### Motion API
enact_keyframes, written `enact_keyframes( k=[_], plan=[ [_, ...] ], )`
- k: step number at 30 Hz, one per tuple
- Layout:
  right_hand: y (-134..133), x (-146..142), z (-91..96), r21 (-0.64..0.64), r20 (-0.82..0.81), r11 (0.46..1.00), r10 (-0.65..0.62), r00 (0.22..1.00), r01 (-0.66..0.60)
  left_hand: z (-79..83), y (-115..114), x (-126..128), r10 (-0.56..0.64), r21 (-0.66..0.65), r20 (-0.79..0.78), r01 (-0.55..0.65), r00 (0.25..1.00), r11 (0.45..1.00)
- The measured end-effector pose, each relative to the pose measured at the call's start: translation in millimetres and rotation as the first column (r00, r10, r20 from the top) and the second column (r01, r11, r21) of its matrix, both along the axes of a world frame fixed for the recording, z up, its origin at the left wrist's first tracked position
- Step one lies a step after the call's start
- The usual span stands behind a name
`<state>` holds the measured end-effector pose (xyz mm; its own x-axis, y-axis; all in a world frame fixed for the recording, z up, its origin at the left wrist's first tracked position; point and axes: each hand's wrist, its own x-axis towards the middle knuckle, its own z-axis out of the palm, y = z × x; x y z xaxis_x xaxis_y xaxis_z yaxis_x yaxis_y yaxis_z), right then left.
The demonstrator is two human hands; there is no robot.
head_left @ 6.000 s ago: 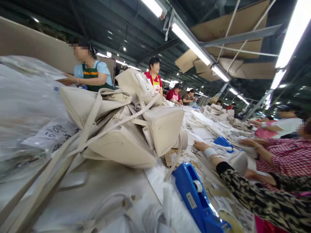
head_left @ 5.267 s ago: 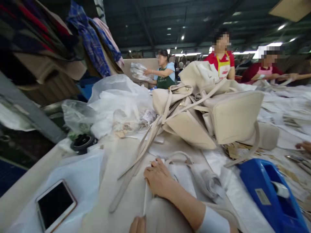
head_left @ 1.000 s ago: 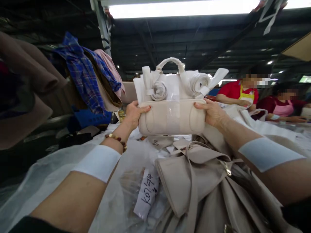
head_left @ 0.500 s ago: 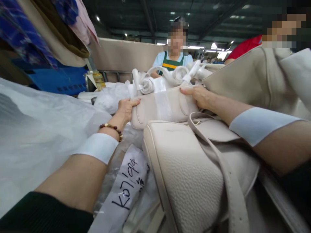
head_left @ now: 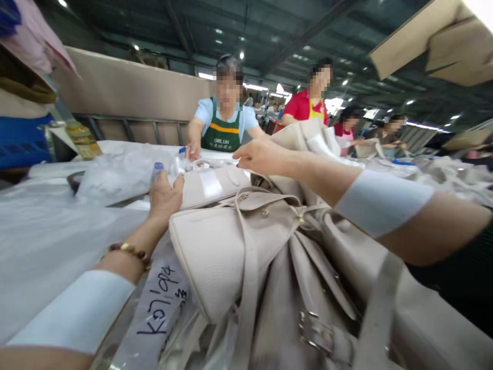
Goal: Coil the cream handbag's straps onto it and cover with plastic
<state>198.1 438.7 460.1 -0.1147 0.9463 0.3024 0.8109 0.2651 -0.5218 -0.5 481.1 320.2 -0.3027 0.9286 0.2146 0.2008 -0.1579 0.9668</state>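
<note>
My left hand (head_left: pixel 165 196) is beside the left end of a beige bag (head_left: pixel 234 180) with a clear strip wrapped around it. Its thumb and index finger are apart, and the thumb is close to the bag's edge. A blue cap (head_left: pixel 158 166) shows just beyond its fingers; what lies under the cap is hidden. My right hand (head_left: pixel 260 155) is above the bag's right end, back upward and fingers bent down, so their grip is hidden. Nearer me lies a larger beige leather bag (head_left: pixel 210 252) with a strap (head_left: pixel 250 257).
More beige bags with buckles (head_left: pixel 316 329) are heaped at the right. Clear plastic (head_left: pixel 119 174) covers the left side, near a handwritten label (head_left: pixel 157 303). Across the table stands a co-worker in a green apron (head_left: pixel 220 134); others are at the right.
The view has swung right. My right hand has come up off the wrapped bag's end, and my left hand has loosened from its left end. The bag now lies lower, behind the larger bag.
</note>
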Motion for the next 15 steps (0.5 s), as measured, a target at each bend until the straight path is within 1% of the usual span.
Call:
enact_keyframes(
  k=[1,2,3,4,5,6,7,8,9,10,11,12,13,15],
  plan=[
    [-24,8,21.0,0.035,0.074,0.999,-0.024,0.997,0.022,13.5,-9,3,-0.002,0.050,-0.028,0.004,1.000,0.999],
    [-50,21,40.0,0.107,0.161,0.993,-0.069,0.985,0.053,27.2,-17,7,-0.004,0.102,-0.053,0.010,0.999,0.995],
    [-76,39,55.9,0.197,0.229,0.975,-0.147,0.962,0.102,40.9,-26,11,-0.012,0.153,-0.075,0.024,0.997,0.988],
    [-101,59,68.1,0.274,0.257,0.948,-0.237,0.937,0.165,54.4,-35,16,-0.023,0.207,-0.094,0.042,0.995,0.977],
    [-125,82,76.1,0.321,0.259,0.917,-0.325,0.910,0.236,67.3,-44,24,-0.052,0.258,-0.110,0.080,0.993,0.963],
    [-148,105,79.8,0.315,0.252,0.891,-0.411,0.876,0.327,78.9,-55,33,-0.116,0.294,-0.120,0.146,0.986,0.944],
    [-168,128,79.1,0.278,0.242,0.856,-0.501,0.831,0.435,88.9,-67,45,-0.210,0.310,-0.127,0.240,0.969,0.920],
    [-187,147,74.3,0.201,0.237,0.829,-0.558,0.795,0.521,96.8,-79,60,-0.320,0.307,-0.145,0.350,0.936,0.885],
    [-204,163,65.5,0.163,0.222,0.809,-0.588,0.778,0.565,102.2,-91,77,-0.437,0.285,-0.164,0.467,0.884,0.837],
    [-220,174,52.9,0.135,0.205,0.799,-0.601,0.773,0.586,105.3,-102,96,-0.533,0.249,-0.191,0.566,0.825,0.786],
    [-234,180,36.6,0.114,0.186,0.801,-0.598,0.780,0.588,106.1,-113,116,-0.593,0.218,-0.219,0.631,0.775,0.745],
    [-248,182,16.9,0.101,0.170,0.810,-0.586,0.792,0.577,105.0,-121,136,-0.628,0.195,-0.246,0.672,0.739,0.715],
    [-261,180,-6.1,0.085,0.157,0.834,-0.551,0.820,0.545,102.6,-128,155,-0.651,0.173,-0.274,0.703,0.708,0.690],
    [-284,169,-59.1,0.039,0.155,0.910,-0.415,0.897,0.414,94.9,-140,187,-0.694,0.115,-0.339,0.760,0.635,0.640]
  ],
)
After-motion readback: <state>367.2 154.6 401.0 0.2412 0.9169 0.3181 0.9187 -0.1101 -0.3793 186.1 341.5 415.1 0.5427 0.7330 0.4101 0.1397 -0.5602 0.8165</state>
